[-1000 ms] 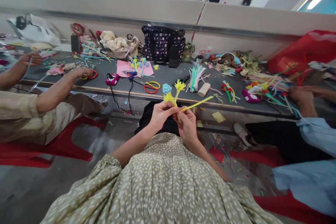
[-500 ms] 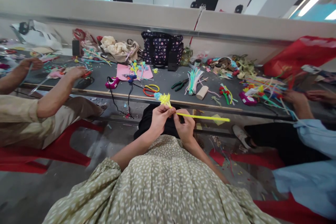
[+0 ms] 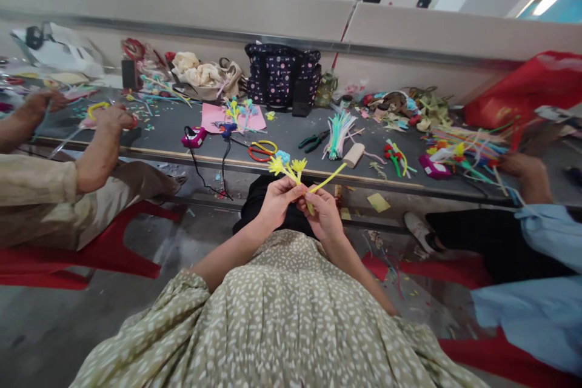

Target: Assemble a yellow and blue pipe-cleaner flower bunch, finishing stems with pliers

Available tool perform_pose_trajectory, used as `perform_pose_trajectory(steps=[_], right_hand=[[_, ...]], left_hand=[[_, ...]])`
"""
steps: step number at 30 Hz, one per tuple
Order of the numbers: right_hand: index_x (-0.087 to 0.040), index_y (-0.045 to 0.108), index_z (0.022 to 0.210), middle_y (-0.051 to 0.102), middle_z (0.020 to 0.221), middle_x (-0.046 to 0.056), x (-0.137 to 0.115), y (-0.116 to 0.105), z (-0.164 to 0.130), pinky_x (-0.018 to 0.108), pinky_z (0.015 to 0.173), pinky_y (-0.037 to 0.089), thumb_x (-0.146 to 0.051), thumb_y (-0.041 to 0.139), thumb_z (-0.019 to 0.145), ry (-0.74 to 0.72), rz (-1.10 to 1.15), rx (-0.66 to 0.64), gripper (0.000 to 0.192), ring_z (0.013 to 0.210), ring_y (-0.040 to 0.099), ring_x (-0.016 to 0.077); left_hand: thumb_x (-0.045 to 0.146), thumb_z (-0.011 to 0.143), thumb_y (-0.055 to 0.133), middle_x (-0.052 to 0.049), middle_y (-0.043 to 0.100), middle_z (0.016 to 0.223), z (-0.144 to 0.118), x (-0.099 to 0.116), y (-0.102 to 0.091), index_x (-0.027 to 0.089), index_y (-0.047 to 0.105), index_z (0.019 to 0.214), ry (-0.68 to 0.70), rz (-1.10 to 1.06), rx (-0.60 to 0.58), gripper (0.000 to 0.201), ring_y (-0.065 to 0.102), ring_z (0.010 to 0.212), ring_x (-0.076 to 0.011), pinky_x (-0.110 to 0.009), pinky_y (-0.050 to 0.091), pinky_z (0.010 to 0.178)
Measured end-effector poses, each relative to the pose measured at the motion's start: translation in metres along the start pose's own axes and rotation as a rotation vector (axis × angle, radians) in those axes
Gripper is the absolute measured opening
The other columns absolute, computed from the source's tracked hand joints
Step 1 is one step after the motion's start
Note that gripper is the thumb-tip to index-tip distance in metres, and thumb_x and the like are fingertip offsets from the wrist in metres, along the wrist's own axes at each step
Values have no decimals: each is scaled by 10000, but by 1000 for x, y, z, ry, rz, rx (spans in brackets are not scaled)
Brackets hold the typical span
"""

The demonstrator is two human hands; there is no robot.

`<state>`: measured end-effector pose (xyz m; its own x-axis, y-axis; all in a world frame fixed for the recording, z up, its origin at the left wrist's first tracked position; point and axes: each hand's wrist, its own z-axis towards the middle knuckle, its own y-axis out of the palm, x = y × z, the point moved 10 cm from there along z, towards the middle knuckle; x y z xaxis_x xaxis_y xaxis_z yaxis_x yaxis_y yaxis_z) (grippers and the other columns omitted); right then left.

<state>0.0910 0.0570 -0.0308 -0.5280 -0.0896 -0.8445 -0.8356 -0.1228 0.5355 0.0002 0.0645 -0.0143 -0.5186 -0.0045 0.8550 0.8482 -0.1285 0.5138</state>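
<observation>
My left hand [image 3: 277, 201] pinches the stems of a small bunch of pipe cleaner flowers, held in front of my lap near the table's edge. Two yellow flower heads [image 3: 299, 166] and a light blue one [image 3: 284, 157] rise above its fingers. My right hand [image 3: 325, 213] is closed beside it, fingertips on a yellow pipe cleaner [image 3: 331, 176] whose free end slants up to the right. Both hands' fingertips nearly meet, hiding where this strand joins the stems. Just beyond the flowers lie scissors [image 3: 264, 150] with red and yellow handles.
On the dark table [image 3: 282, 130] are pliers [image 3: 313, 141], a bundle of pipe cleaners [image 3: 337, 136], a beige block [image 3: 353, 155], a blue glue gun [image 3: 226, 128] and a pink sheet [image 3: 211, 116]. A dotted bag [image 3: 275, 76] stands behind. Co-workers' hands [image 3: 113, 121] are busy on both sides.
The flower heads have spread apart, so two yellow ones show. The yellow strand's free end has swung from nearly level to slanting upward and looks shorter. My right fingers have shifted.
</observation>
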Motion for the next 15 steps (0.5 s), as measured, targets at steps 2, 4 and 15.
perform_pose_trajectory(steps=[2, 4, 15], right_hand=[[-213, 662, 724, 622, 647, -27, -8, -3, -1, 238, 568, 473, -256, 740, 721, -110, -55, 45, 89, 552, 546, 109], [-222, 673, 736, 621, 696, -19, -23, -5, -5, 253, 624, 485, -261, 716, 760, -278, -184, 102, 63, 616, 561, 122], [-265, 692, 786, 633, 779, 11, -52, 5, -24, 336, 798, 473, -235, 659, 819, -644, -628, 150, 56, 783, 583, 192]], left_hand=[[359, 670, 798, 17, 578, 575, 1, -1, -2, 133, 649, 679, 4, 15, 19, 271, 510, 491, -72, -215, 405, 492], [362, 685, 786, 29, 554, 563, 2, -1, -4, 135, 640, 666, 22, 42, 56, 271, 473, 482, -54, -200, 362, 475], [327, 621, 822, 36, 550, 562, 3, 2, -10, 138, 582, 602, 59, 64, 148, 305, 437, 483, -48, -195, 329, 482]])
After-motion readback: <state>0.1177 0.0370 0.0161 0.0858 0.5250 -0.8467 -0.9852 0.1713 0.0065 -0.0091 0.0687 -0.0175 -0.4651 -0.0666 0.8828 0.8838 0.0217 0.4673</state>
